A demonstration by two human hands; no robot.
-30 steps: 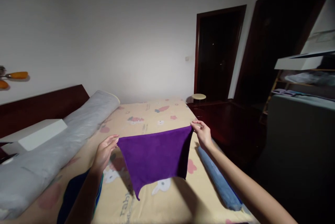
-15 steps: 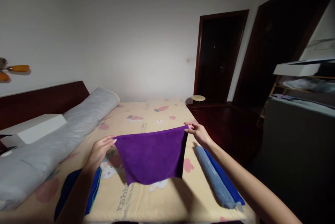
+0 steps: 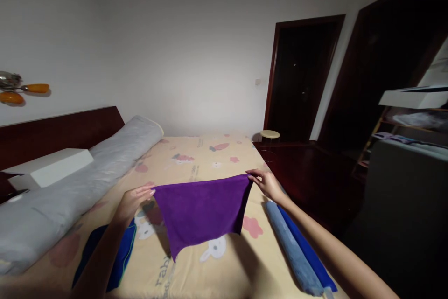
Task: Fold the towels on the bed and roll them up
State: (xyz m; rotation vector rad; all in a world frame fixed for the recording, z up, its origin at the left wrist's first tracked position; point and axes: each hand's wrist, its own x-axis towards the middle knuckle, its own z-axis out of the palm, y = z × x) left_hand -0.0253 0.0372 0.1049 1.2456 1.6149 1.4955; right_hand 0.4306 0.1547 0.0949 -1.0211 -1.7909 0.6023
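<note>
A purple cloth [image 3: 206, 210] hangs spread out above the bed, stretched between my two hands. My left hand [image 3: 135, 200] pinches its upper left corner. At the upper right corner, my right hand [image 3: 264, 182] has the cloth between thumb and fingers. The lower edge hangs free, with the left bottom corner lowest. A folded dark blue cloth [image 3: 124, 252] with a green edge lies on the bed, partly hidden by my left forearm. Beside my right forearm rest a rolled grey-blue cloth [image 3: 292, 247] and a rolled bright blue cloth [image 3: 308, 250].
Beneath everything is a bed [image 3: 231, 271] with a cream rabbit-print sheet. A long grey roll [image 3: 115, 159] and a white box [image 3: 59, 166] lie along the headboard [image 3: 63, 128]. A round stool [image 3: 269, 135] stands beyond the bed, near a dark door [image 3: 304, 79]. Shelving stands at right.
The purple cloth's lower edge has swung, its left bottom corner now hanging lower. Both hands keep their grip. My view has turned slightly left.
</note>
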